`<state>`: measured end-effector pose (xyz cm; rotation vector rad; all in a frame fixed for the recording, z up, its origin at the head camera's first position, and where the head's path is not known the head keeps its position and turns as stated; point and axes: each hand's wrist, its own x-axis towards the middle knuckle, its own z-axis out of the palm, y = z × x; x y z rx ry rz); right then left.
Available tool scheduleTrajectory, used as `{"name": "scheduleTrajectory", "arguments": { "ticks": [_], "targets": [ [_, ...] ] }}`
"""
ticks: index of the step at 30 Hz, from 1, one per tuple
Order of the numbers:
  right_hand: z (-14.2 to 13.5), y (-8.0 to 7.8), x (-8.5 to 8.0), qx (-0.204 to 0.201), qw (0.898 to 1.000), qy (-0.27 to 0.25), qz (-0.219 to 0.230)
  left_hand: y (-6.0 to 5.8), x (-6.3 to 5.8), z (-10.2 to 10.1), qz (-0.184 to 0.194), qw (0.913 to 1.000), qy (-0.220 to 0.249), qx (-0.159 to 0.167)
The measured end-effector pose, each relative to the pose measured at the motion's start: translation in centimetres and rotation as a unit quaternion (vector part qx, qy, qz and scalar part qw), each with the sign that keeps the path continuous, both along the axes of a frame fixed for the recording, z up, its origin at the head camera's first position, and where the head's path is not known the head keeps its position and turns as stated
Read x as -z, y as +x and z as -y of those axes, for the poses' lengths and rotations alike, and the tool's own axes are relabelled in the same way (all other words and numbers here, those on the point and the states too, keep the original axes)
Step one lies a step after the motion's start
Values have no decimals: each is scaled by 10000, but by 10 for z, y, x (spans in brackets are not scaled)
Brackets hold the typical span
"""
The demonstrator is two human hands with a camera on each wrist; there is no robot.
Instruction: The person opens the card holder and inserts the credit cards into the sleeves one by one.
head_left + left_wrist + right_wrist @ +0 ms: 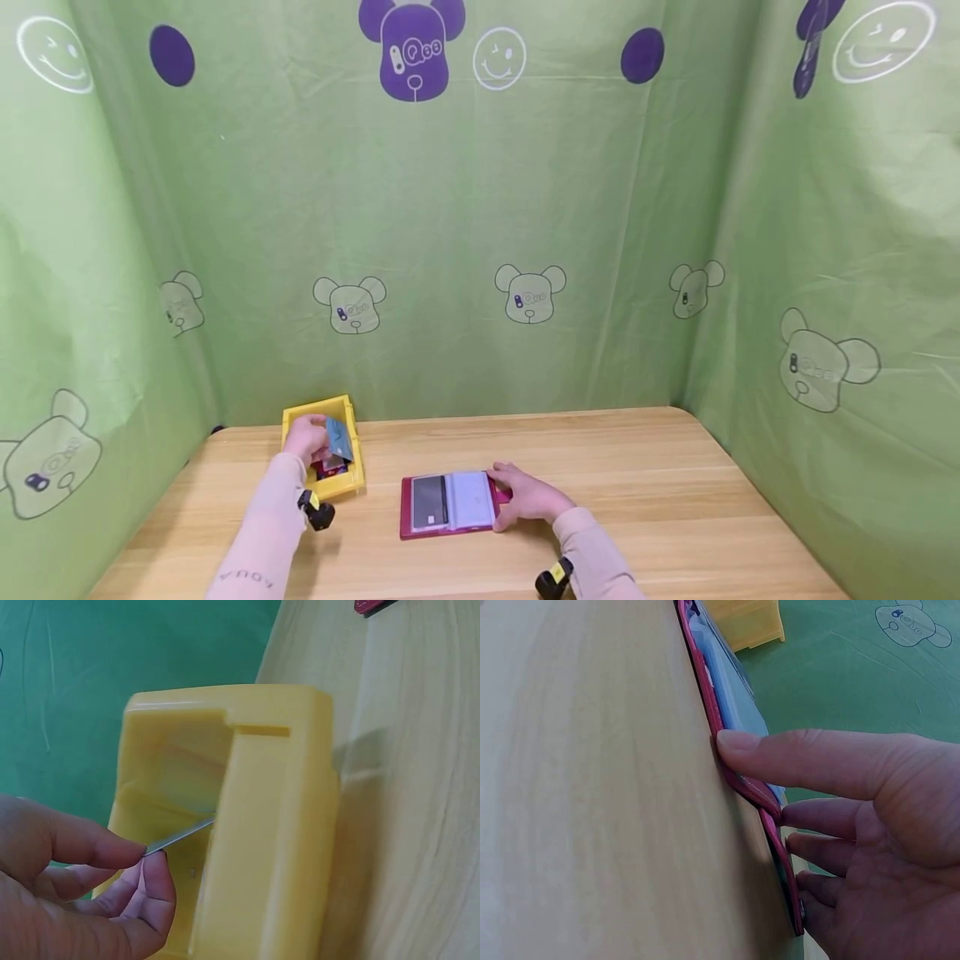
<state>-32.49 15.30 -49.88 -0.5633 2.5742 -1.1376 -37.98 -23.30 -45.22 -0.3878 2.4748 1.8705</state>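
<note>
My left hand point(307, 439) pinches a thin blue-grey card point(339, 440) between thumb and fingers, over a yellow bin point(347, 483). In the left wrist view the card point(180, 836) shows nearly edge-on, its far end inside the bin's opening. More small reddish things point(327, 467) lie in the bin. A red card holder point(406, 508) lies spread on the table, with a dark card point(430, 502) in its left clear sleeve and a pale sleeve point(471, 500) at right. My right hand point(531, 497) holds the holder's right end, thumb at the near corner, fingers by its flap point(795, 900).
The wooden table point(637, 500) has green cloth walls point(450, 208) with bear prints behind it and at both sides. The bin stands at the table's back left, left of the card holder. Each wrist bears a small black camera point(321, 515).
</note>
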Motion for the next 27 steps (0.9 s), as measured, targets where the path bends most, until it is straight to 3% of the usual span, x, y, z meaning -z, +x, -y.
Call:
{"name": "scheduleTrajectory", "arguments": {
  "ticks": [12, 19, 27],
  "targets": [
    [0, 1, 1, -18, 10000, 12, -56, 10, -19, 6, 129, 9991, -362, 157],
    [-1, 0, 1, 34, 10000, 3, -14, 12, -30, 8, 80, 9994, -266, 200],
    [-1, -3, 3, 51, 10000, 34, 48, 23, -44, 5, 79, 9990, -227, 378]
  ]
}}
